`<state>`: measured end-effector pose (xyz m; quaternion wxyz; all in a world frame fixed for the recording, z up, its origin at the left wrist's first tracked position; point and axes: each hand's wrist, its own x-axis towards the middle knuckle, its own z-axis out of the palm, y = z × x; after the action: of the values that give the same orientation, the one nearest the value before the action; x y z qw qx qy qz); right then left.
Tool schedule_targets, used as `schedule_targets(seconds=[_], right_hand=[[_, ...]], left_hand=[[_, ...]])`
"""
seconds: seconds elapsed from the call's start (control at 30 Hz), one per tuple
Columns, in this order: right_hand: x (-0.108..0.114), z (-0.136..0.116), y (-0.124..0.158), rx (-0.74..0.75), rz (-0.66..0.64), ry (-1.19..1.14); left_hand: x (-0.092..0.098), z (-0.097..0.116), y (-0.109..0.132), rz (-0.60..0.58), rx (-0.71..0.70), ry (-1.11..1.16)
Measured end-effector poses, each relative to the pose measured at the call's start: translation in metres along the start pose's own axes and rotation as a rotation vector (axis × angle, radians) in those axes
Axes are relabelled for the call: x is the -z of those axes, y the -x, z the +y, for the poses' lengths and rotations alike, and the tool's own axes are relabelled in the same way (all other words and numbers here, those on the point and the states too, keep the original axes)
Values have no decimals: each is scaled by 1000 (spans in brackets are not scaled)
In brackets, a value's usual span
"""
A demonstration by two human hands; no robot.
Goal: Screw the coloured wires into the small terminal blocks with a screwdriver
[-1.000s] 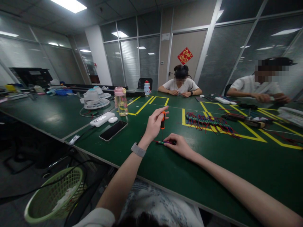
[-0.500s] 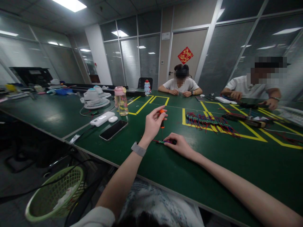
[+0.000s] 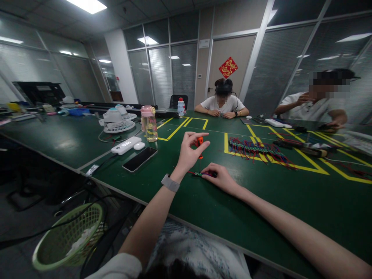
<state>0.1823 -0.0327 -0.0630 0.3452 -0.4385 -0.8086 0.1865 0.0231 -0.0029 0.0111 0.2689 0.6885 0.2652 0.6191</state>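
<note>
Here, pinching a small circuit board (image 3: pixel 198 174) on the near worktop (image 3: pixel 188 201) in the right hand's (image 3: pixel 221 177) fingers; slightly left, curving the left hand's (image 3: pixel 191 150) parted fingers around an upright screwdriver (image 3: pixel 200 141), firmly or not impossible to tell; possibly risking slippage through loose hold.

Exposure: dim. Your visible source is the ceiling panel (image 3: pixel 87 5), upper left; glass partitions (image 3: pixel 183 83) carry bright lamp patches. You get deep shadow below the table (image 3: pixel 305 193). Wide-angle stretch slants verticals; the white basket (image 3: pixel 359 143), right edge, looks soft. Pixel blocks mask both people's heads (image 3: pixel 223 92).
</note>
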Motion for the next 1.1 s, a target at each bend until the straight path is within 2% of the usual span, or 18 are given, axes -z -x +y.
schedule_targets(seconds=[0.07,0.2,0.27,0.37,0.47,0.53,0.67,0.77,0.97,1.1], right_hand=[[0,-1,0,1,-2,4],[0,0,0,2,-2,7],[0,1,0,3,-2,7],[0,2,0,6,-6,3],[0,1,0,3,-8,-1],[0,0,0,2,-4,0],[0,0,0,0,-1,2],[0,1,0,0,-3,6],[0,0,0,-8,-3,7],[0,1,0,5,-5,4]], left_hand=[[2,1,0,-11,-11,7],[0,1,0,-117,56,287],[-1,1,-1,-129,97,370],[-2,2,-1,-108,107,286],[1,7,1,-82,25,80],[2,9,1,-93,-12,26],[0,4,0,-156,51,256],[-3,-1,-1,-139,116,347],[-4,-2,-1,-67,137,279],[0,1,-1,-50,65,119]])
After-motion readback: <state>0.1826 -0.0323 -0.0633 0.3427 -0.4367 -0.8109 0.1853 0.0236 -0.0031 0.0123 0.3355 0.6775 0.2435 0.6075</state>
